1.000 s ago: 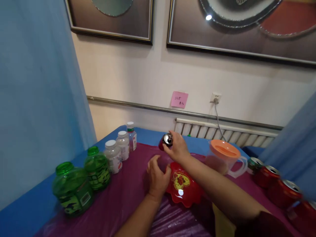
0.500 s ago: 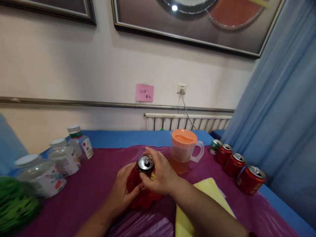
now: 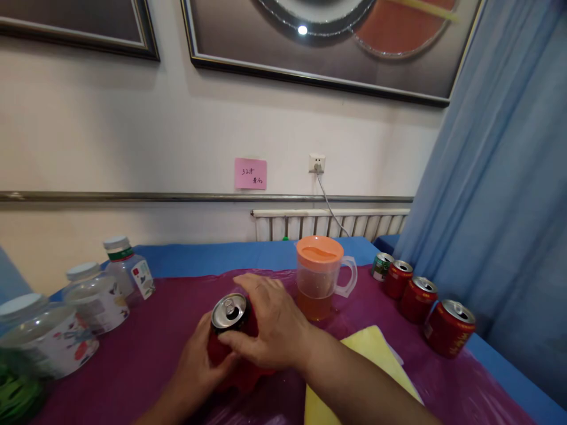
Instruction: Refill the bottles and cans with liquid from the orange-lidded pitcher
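Both hands are around a red drink can (image 3: 229, 314) with a silver top and a black band below its rim. Its pull-tab opening faces up. My left hand (image 3: 199, 366) wraps the can's lower left side, fingers curled. From the right, my right hand (image 3: 270, 324) grips near the top, thumb in front and fingers behind. Below the can shows a red, wavy-edged object (image 3: 245, 381), mostly hidden by the hands; whether the can stands on it I cannot tell. Just behind my right hand stands a clear jug (image 3: 315, 289) with an orange lid and amber liquid.
A yellow cloth (image 3: 367, 348) lies under my right forearm. On the right stand several cans, the nearest a red one (image 3: 452, 330). Lidded clear jars (image 3: 95, 301) and a green bundle (image 3: 18, 383) line the left. Purple plastic sheeting (image 3: 177, 295) covers the blue table.
The can and both hands have shifted left and slightly down in view. The can's top has turned, so its tab and opening point differently. The camera view has shifted a little too.
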